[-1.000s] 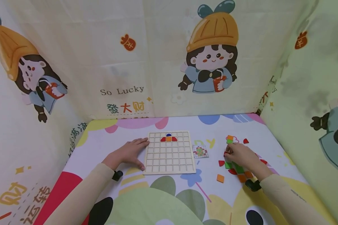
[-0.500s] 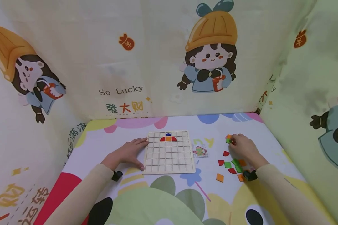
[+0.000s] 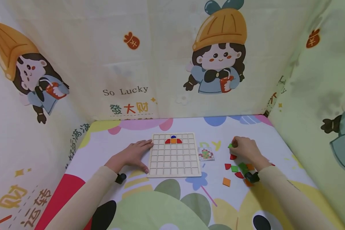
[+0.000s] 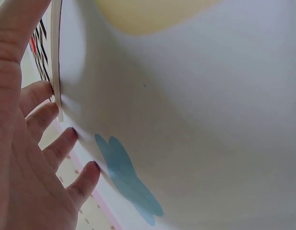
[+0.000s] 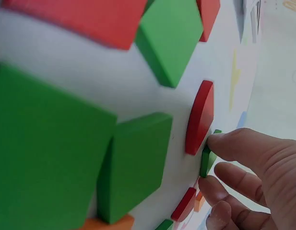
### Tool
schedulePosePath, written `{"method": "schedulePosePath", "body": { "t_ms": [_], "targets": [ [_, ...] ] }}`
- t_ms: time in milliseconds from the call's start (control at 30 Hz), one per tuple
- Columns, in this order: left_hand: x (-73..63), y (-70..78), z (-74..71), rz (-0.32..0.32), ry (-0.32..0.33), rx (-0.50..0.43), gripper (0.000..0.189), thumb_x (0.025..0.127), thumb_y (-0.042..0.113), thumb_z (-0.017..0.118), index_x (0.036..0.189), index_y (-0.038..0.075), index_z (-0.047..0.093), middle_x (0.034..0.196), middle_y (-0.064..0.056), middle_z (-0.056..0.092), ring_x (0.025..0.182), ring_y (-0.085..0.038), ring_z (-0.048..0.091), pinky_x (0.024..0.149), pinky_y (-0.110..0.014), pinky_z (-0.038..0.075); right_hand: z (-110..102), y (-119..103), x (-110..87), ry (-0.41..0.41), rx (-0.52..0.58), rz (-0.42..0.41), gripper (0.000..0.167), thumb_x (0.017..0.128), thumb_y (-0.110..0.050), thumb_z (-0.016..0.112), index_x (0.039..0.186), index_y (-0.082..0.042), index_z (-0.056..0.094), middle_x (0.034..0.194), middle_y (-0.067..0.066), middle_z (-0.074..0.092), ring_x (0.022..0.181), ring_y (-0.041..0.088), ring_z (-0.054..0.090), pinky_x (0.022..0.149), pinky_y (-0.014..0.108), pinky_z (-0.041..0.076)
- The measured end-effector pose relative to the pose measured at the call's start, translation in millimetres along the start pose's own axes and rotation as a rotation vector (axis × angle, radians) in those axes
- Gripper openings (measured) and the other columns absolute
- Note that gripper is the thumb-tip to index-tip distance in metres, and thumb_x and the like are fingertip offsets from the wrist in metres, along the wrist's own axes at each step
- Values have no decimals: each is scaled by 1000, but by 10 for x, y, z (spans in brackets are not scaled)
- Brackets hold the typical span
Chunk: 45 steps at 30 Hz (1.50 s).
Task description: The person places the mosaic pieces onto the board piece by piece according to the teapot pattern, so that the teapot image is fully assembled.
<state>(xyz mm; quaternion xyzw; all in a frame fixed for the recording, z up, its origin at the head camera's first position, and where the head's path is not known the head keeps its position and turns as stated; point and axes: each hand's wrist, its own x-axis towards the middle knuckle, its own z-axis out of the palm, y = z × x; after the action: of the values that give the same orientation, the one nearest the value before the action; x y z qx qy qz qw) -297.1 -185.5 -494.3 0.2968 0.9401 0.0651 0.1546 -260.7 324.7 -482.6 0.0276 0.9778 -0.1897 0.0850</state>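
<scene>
Cartoon-printed cloth (image 3: 161, 70) forms the walls around a bench (image 3: 189, 126) dressed in a bright patterned cover, where a person works with two bare hands. Fingers spread wide, the left hand (image 3: 131, 157) rests against the left edge of a pale gridded board (image 3: 173, 161). Near the board's far edge sit a blue piece (image 3: 173, 137), an orange tile (image 3: 173, 141) directly on its near side, and red pieces (image 3: 168, 141) flanking that tile. A small picture card (image 3: 206, 154) lies just beside the board's right edge. Farther right, well apart from the board, the right hand (image 3: 245, 150) pinches a green tile (image 3: 230, 146) between thumb and finger, among loose tiles (image 3: 234, 168) of red, green and orange.
</scene>
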Motion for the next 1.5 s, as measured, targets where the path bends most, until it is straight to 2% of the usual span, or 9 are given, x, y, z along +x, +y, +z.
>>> {"method": "schedulePosePath", "body": {
  "t_ms": [200, 500, 733, 933, 1267, 1500],
  "targets": [
    [2, 2, 0, 0, -4, -4, 129, 62, 77, 85, 163, 17, 32, 173, -7, 22, 157, -38, 24, 114, -71, 33, -2, -55, -30, -17, 19, -9, 41, 90, -28, 77, 120, -2, 66, 105, 14, 70, 97, 34, 56, 82, 48, 50],
    [-1, -2, 0, 1, 2, -2, 129, 62, 77, 85, 163, 17, 32, 173, -7, 22, 157, -38, 24, 114, -71, 33, 32, -196, 22, 13, 3, -57, 38, 90, -28, 77, 116, -2, 69, 105, 13, 70, 93, 30, 58, 80, 44, 52],
    [-13, 7, -2, 11, 4, -1, 128, 63, 76, 85, 163, 16, 32, 173, -7, 23, 156, -38, 25, 114, -70, 33, 16, -404, 54, 24, -37, -110, 35, 89, -27, 78, 113, -2, 72, 104, 13, 72, 90, 28, 60, 87, 49, 50],
    [-20, 12, -3, 12, 4, 5, 128, 63, 76, 85, 163, 15, 32, 172, -8, 23, 156, -38, 25, 114, -71, 34, -5, -620, 70, 34, -51, -140, 35, 88, -28, 79, 112, -4, 73, 103, 12, 72, 90, 27, 61, 87, 49, 49],
    [-24, 29, -9, 14, 5, -7, 128, 64, 73, 87, 163, 15, 32, 173, -8, 23, 156, -38, 24, 113, -71, 33, 48, -921, 130, 68, -88, -247, 27, 87, -26, 78, 106, -7, 75, 97, 8, 74, 90, 25, 66, 91, 52, 48],
    [-8, 5, 22, 8, 11, -2, 129, 63, 75, 86, 163, 15, 32, 173, -8, 23, 156, -38, 24, 113, -72, 34, 163, -1182, 182, 43, -48, -231, 27, 86, -26, 79, 108, -9, 76, 101, 6, 73, 90, 24, 63, 91, 47, 52]
  ]
}}
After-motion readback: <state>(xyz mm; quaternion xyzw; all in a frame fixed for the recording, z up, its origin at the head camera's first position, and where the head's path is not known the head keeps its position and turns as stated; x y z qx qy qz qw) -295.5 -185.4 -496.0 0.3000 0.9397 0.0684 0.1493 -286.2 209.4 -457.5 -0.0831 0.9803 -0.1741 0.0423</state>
